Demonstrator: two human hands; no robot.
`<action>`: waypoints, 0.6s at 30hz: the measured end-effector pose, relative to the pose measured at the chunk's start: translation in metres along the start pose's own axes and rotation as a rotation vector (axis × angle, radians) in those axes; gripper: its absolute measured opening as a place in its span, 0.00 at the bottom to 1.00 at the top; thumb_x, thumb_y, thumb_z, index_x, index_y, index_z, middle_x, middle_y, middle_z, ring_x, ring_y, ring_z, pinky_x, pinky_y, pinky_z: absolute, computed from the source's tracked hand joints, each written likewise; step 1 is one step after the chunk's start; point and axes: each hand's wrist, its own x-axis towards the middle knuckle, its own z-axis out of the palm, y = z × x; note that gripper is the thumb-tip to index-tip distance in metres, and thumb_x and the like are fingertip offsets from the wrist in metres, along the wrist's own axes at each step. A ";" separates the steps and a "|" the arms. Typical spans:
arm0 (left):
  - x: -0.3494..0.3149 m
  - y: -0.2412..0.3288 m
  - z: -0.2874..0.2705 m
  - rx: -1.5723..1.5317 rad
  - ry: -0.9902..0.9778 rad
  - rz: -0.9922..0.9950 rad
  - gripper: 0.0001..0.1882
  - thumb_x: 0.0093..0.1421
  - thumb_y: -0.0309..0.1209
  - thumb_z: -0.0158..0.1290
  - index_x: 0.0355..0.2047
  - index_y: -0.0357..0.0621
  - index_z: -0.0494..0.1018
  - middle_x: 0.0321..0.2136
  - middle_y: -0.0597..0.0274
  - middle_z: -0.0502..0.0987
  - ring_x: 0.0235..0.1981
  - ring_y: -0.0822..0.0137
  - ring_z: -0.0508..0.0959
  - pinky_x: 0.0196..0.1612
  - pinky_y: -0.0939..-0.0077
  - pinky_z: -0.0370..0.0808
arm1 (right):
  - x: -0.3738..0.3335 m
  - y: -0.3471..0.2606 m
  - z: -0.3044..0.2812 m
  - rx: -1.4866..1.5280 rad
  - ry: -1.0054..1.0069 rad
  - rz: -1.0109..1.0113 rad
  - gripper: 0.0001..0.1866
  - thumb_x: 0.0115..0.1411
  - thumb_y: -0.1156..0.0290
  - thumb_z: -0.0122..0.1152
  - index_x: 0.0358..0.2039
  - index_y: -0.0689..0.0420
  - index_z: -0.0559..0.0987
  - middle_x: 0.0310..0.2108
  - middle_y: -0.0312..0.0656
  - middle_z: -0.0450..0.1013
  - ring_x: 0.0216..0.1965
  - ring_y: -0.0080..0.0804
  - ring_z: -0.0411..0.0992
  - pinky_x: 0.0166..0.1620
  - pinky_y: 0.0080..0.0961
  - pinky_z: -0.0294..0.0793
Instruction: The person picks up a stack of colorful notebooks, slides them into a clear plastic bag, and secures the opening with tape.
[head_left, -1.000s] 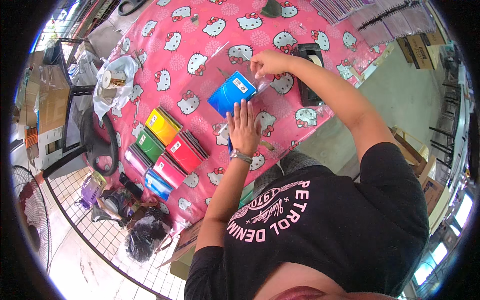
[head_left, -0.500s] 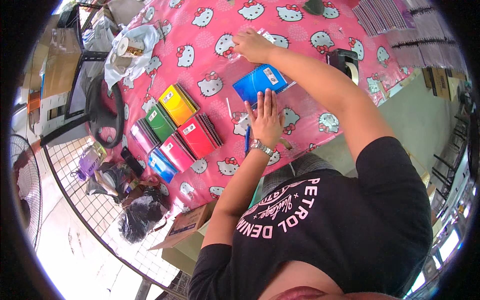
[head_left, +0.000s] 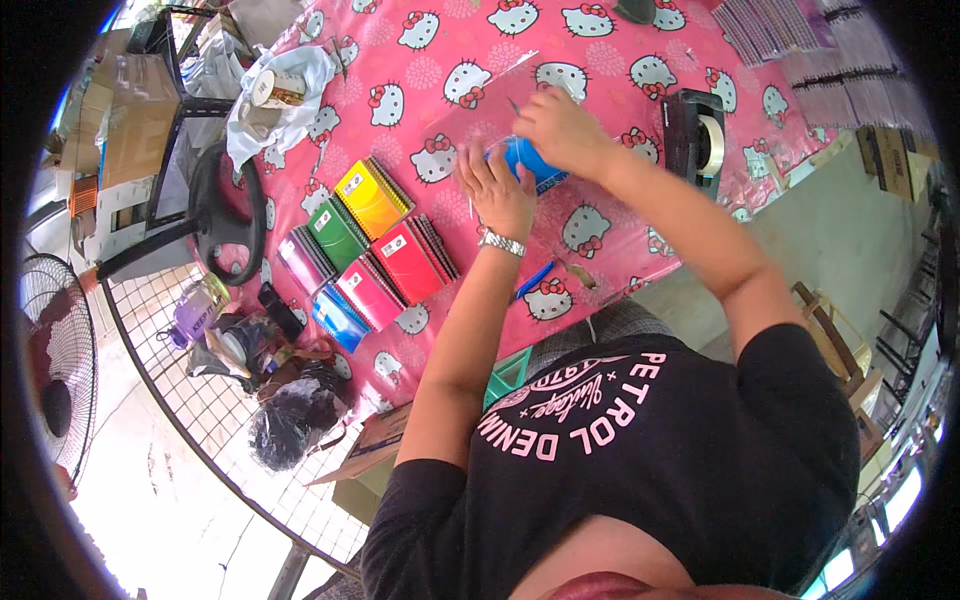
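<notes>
A blue spiral notebook (head_left: 547, 168) lies on the pink patterned tablecloth, partly covered by both hands, with its coil along the near edge. My left hand (head_left: 497, 198) rests at the notebook's left side, fingers stretched out and slightly apart, thumb against the cover. Over the far part of the notebook, my right hand (head_left: 562, 128) is closed in a pinch; what its fingers hold is hidden, though a small dark tip shows beside them. Clear plastic film (head_left: 478, 100) lies around the notebook's far left side. A blue pen (head_left: 535, 281) rests nearer me.
Stacked spiral notebooks in several colours, including a yellow one (head_left: 370, 198) and a red one (head_left: 408, 262), sit to the left. A black tape dispenser (head_left: 690, 140) stands at the right. Rows of more notebooks (head_left: 765, 30) fill the far right. A white plastic bag (head_left: 280, 95) lies far left.
My right hand has come nearer and to the right, over the notebook. My left hand has shifted from the notebook's near edge to its left side. The notebook appears turned.
</notes>
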 end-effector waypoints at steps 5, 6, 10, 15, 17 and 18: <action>0.042 -0.010 -0.030 0.310 -0.280 0.103 0.15 0.45 0.32 0.57 0.36 0.51 0.75 0.46 0.63 0.69 0.50 0.58 0.67 0.56 0.49 0.53 | -0.044 -0.030 0.014 -0.022 0.063 0.194 0.09 0.53 0.70 0.49 0.36 0.52 0.74 0.34 0.37 0.68 0.41 0.32 0.67 0.47 0.35 0.63; 0.046 -0.016 -0.037 0.321 -0.389 0.068 0.13 0.44 0.33 0.57 0.34 0.52 0.77 0.44 0.65 0.70 0.48 0.60 0.68 0.55 0.50 0.55 | -0.047 -0.032 0.016 -0.028 0.071 0.245 0.10 0.54 0.69 0.48 0.37 0.52 0.73 0.35 0.37 0.68 0.42 0.32 0.67 0.48 0.35 0.63; 0.029 -0.011 -0.064 0.294 -0.365 0.247 0.11 0.45 0.33 0.56 0.31 0.51 0.78 0.40 0.63 0.70 0.45 0.62 0.69 0.50 0.57 0.63 | -0.053 -0.033 0.021 -0.134 0.062 0.243 0.13 0.55 0.69 0.48 0.41 0.52 0.73 0.38 0.36 0.67 0.46 0.32 0.66 0.51 0.39 0.61; 0.028 0.002 -0.021 0.176 -0.399 0.265 0.17 0.48 0.30 0.54 0.39 0.37 0.72 0.39 0.54 0.69 0.43 0.55 0.69 0.47 0.64 0.68 | -0.049 -0.045 -0.007 -0.097 -0.039 0.260 0.14 0.55 0.69 0.48 0.43 0.53 0.73 0.42 0.37 0.67 0.50 0.32 0.64 0.54 0.43 0.58; 0.028 0.001 -0.015 0.172 -0.400 0.268 0.15 0.48 0.29 0.53 0.38 0.37 0.72 0.38 0.54 0.70 0.42 0.55 0.70 0.47 0.63 0.68 | -0.075 -0.058 -0.007 0.008 -0.012 0.311 0.17 0.56 0.64 0.49 0.45 0.54 0.73 0.46 0.41 0.67 0.55 0.36 0.61 0.57 0.46 0.54; 0.028 0.003 -0.014 0.172 -0.403 0.261 0.15 0.49 0.29 0.53 0.37 0.37 0.72 0.37 0.54 0.70 0.42 0.55 0.70 0.47 0.63 0.68 | -0.088 -0.068 -0.004 0.065 -0.002 0.331 0.18 0.56 0.62 0.50 0.46 0.54 0.72 0.48 0.43 0.67 0.57 0.38 0.60 0.59 0.48 0.52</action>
